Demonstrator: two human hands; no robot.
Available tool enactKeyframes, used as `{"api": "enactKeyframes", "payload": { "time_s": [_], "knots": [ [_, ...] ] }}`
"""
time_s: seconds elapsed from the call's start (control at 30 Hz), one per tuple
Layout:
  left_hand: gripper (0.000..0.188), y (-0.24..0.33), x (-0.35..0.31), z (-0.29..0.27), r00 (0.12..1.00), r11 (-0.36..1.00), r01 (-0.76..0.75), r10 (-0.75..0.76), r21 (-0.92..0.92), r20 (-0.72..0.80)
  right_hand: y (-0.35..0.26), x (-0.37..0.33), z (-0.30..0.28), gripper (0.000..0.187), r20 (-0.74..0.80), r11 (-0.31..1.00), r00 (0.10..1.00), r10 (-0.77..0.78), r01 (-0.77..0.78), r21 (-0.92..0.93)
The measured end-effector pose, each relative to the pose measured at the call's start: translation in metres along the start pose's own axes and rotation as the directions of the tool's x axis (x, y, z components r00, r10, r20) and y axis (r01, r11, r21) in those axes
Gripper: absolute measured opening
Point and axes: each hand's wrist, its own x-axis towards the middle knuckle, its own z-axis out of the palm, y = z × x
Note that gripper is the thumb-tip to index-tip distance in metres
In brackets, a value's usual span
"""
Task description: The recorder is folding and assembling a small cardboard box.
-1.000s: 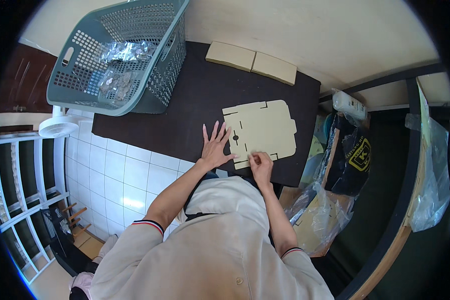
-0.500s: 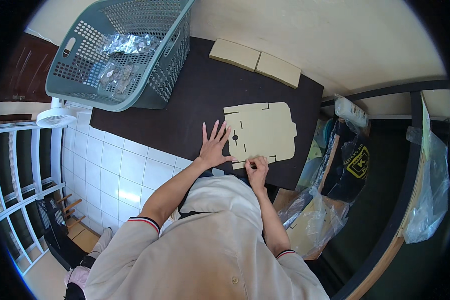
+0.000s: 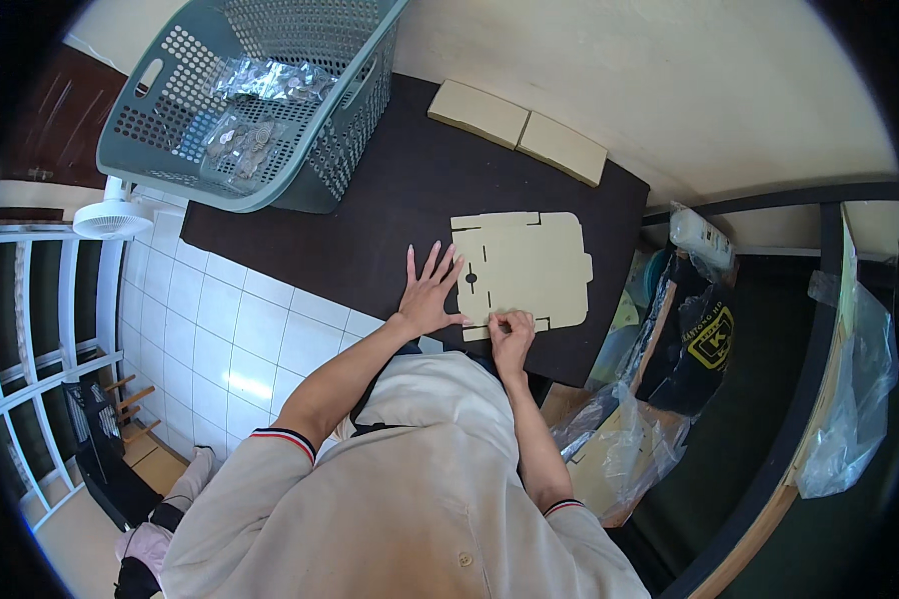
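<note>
On the dark table lies a flat die-cut cardboard box blank (image 3: 534,265), with slots, a round hole and a tab on its right side. My left hand (image 3: 430,299) rests at the blank's left edge, fingers spread, its thumb near the lower left corner. At the near edge, my right hand (image 3: 510,339) has its fingers curled in a pinch on the narrow side flap. The fingertips partly cover that flap.
A grey-green plastic basket (image 3: 315,165) with clear packets (image 3: 240,150) stands at the table's far left. Two closed cardboard boxes (image 3: 479,112) lie along the wall. Right of the table are an opened carton (image 3: 624,454), plastic wrap, a white bottle (image 3: 699,235) and a dark shelf frame (image 3: 831,240).
The whole view has shifted slightly. Both hands keep nearly the same places on the cardboard blank, which still lies flat.
</note>
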Motion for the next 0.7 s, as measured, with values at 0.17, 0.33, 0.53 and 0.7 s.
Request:
{"api": "enactKeyframes", "payload": {
  "time_s": [0.17, 0.33, 0.53, 0.7],
  "knots": [
    [0.131, 0.0, 0.0, 0.0, 1.0, 1.0, -0.002, 0.002, 0.014, -0.002, 0.007, 0.01, 0.01, 0.009, 0.014, 1.0, 1.0, 0.015, -0.015, -0.012],
    [0.131, 0.0, -0.001, -0.001, 1.0, 1.0, 0.013, -0.013, 0.021, 0.003, 0.003, 0.024, 0.009, 0.011, -0.004, 0.994, 0.997, -0.079, 0.078, -0.082],
    [0.131, 0.0, -0.001, -0.001, 1.0, 1.0, 0.017, -0.018, 0.026, 0.007, 0.031, 0.025, 0.002, 0.014, -0.08, 0.964, 0.971, 0.224, -0.209, 0.163],
    [0.13, 0.001, -0.003, 0.002, 1.0, 1.0, 0.022, -0.022, 0.018, 0.005, 0.023, 0.03, 0.01, 0.013, -0.106, 0.995, 0.99, 0.095, -0.091, 0.047]
  ]
}}
